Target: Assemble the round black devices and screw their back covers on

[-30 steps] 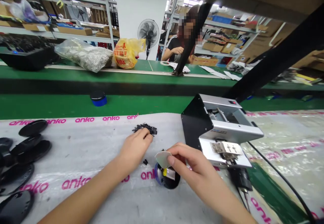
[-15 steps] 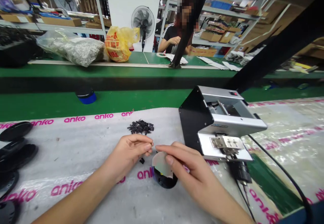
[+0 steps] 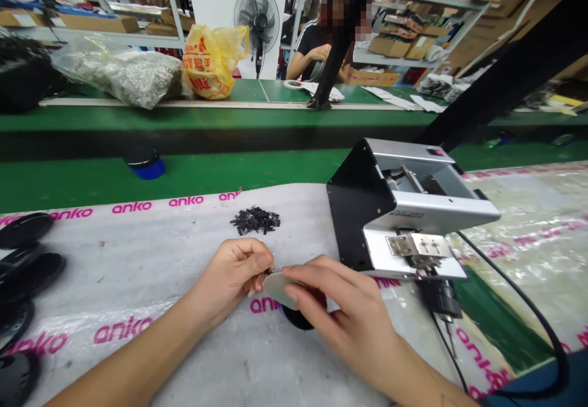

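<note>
My left hand (image 3: 241,272) is closed in a pinch on a tiny black piece (image 3: 269,270) that barely shows at its fingertips. My right hand (image 3: 342,306) grips a thin pale-grey disc (image 3: 279,290) between thumb and fingers, its left edge tilted up to my left fingertips. Whether the black piece touches the disc I cannot tell. Under the disc and my right fingers, a round black part (image 3: 298,319) with some blue at its side is mostly hidden. A heap of small black pieces (image 3: 255,220) lies just beyond my left hand.
To the right stands a silver and black machine (image 3: 413,211) with a cable (image 3: 519,284). Stacked black round parts (image 3: 32,272) sit at the left edge. Further back are a black-and-blue round part (image 3: 145,163), a yellow bag (image 3: 209,64) and a person (image 3: 315,48) across the bench.
My right hand has tilted the disc and brought its edge to my left fingertips. A dark piece now shows in the left pinch. The whole view has shifted slightly.
</note>
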{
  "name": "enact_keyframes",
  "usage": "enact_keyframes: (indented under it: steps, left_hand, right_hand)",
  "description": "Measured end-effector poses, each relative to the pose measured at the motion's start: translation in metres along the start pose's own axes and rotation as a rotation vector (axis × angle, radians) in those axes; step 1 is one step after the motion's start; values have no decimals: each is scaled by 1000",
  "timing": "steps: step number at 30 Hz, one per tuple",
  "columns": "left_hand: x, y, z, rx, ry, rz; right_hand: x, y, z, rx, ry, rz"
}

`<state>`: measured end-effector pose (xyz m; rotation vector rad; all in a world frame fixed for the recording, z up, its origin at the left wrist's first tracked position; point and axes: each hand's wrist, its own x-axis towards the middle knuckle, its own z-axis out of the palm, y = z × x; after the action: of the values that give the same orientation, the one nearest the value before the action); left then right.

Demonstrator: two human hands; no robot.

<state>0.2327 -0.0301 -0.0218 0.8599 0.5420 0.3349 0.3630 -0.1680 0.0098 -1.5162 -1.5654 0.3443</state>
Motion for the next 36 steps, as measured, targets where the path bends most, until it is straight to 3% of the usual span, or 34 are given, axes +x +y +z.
enact_keyframes:
  steps: [8,15,19,25,29,32,36]
  left_hand:
    - [0,5,3,64,-52,15]
    - [-1,2,-1,77,-113,54]
    - [-4,7,3,243,-12,119]
    - [-14,15,16,490,154,104]
    - [-13,15,12,393,56,162]
    - [-10,13,8,254,-33,75]
    - [-10,11,9,202,63,51]
  right_hand:
    - [3,-2,2,32,54,15]
    - [6,-4,-1,64,45,116]
    - [4,-3,1,24,78,100]
    - [-1,-2,3,-3,91,40]
    - [3,-1,-1,-56,139,59]
    - [5,1,-2,-114,180,69]
    - [2,3,2,-191,158,-16]
